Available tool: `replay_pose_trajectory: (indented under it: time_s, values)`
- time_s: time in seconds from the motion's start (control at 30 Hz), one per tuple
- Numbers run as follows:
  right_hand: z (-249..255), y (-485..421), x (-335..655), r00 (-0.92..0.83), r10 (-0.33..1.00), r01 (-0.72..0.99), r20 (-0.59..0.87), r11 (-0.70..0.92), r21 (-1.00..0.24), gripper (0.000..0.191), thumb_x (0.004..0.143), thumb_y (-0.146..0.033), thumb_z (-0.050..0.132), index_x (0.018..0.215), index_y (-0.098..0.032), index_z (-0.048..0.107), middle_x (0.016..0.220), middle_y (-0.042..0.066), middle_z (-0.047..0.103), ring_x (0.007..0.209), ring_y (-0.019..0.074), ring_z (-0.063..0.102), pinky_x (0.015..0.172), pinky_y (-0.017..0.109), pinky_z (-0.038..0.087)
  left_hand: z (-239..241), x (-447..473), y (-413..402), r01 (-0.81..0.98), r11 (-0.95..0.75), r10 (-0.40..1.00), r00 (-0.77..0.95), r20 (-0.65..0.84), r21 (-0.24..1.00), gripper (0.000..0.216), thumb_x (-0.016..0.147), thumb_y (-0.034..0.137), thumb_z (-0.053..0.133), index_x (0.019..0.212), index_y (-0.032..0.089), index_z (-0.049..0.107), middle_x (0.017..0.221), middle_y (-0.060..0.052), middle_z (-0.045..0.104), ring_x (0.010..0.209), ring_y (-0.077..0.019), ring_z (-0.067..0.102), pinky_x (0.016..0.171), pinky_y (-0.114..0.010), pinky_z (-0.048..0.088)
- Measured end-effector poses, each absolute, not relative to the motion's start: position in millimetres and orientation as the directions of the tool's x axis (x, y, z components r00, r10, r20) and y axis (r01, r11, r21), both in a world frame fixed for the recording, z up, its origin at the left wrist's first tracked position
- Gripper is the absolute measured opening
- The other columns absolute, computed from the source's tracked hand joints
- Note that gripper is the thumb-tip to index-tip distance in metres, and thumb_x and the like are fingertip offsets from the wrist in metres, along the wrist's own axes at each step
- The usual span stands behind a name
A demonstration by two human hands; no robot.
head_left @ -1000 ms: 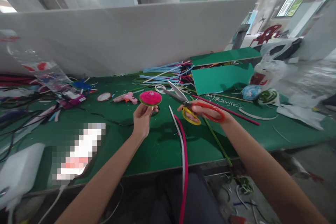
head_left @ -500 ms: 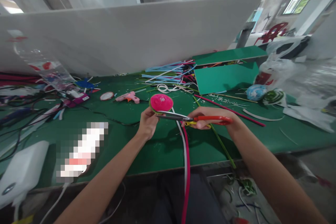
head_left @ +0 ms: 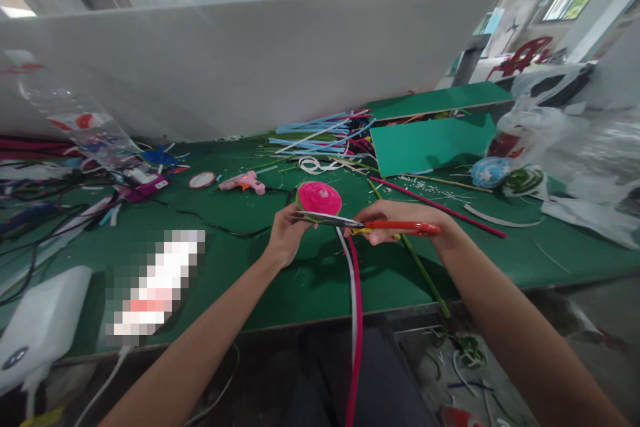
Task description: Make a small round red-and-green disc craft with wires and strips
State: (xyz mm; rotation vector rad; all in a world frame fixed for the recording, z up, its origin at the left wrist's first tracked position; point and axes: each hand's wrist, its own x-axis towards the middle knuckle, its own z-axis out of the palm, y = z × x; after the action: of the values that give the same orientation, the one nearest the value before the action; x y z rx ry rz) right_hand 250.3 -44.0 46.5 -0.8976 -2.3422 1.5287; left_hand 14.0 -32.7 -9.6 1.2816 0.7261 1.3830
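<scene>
My left hand (head_left: 289,233) pinches a round pink disc with a green edge (head_left: 319,199), its pink face tilted up toward me. In my right hand (head_left: 383,221) is a pair of scissors with red and yellow handles (head_left: 415,227). Their blades point left and lie against the near edge of the disc, close to my left fingertips. Whether the blades touch the disc's material is hard to make out. A white strip and a pink strip (head_left: 356,293) hang from near my right fingers down over the table edge.
A pink glue gun (head_left: 245,183) lies left of the disc. Behind are blue, white and pink strips (head_left: 315,137) and a green box (head_left: 433,147). A plastic bottle (head_left: 75,113) and a white power bank (head_left: 45,317) are at left. Plastic bags (head_left: 530,123) stand at right.
The pink disc has moved slightly right and turned, so more of its green edge faces the scissors. The blades are now closer together and against its rim.
</scene>
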Motion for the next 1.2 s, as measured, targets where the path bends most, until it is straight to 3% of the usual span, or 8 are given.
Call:
replay_pose_trajectory:
  time_s: [0.4,0.97,1.2]
  values:
    - [42.5,-40.7,247.7,-0.802,0.576,0.403,-0.159,0.324,-0.856,0.065,0.071,-0.060,0.063,0.116,-0.014,0.059,0.066,-0.002,0.050,0.054,0.0075,0.040,0.046,0.020,0.031,-9.7,13.5,-35.4,-0.174,-0.267,0.946,0.141,0.292,0.948,0.015,0.059,0.026,0.076,0.059,0.017,0.064,0.058,0.001,0.062,0.054,-0.0108,0.052,0.054,-0.022,0.042]
    - [40.1,-41.5,246.0,-0.776,0.613,0.391,-0.147,0.284,-0.876,0.057,0.072,-0.055,0.065,0.111,-0.014,0.061,0.065,-0.003,0.048,0.053,0.0068,0.038,0.046,0.020,0.029,-8.3,14.4,-37.5,-0.151,-0.251,0.953,0.133,0.271,0.956,0.016,0.062,0.026,0.075,0.062,0.017,0.062,0.051,0.001,0.058,0.050,-0.0116,0.052,0.048,-0.022,0.040]
    - [44.5,-45.1,243.8,-0.769,0.625,0.386,-0.132,0.291,-0.875,0.054,0.073,-0.051,0.065,0.110,-0.012,0.063,0.061,-0.004,0.049,0.051,0.0061,0.038,0.044,0.019,0.028,-12.8,14.1,-34.9,-0.177,-0.298,0.931,0.163,0.326,0.938,0.012,0.066,0.023,0.074,0.063,0.016,0.064,0.055,0.001,0.058,0.053,-0.0102,0.052,0.052,-0.022,0.041]
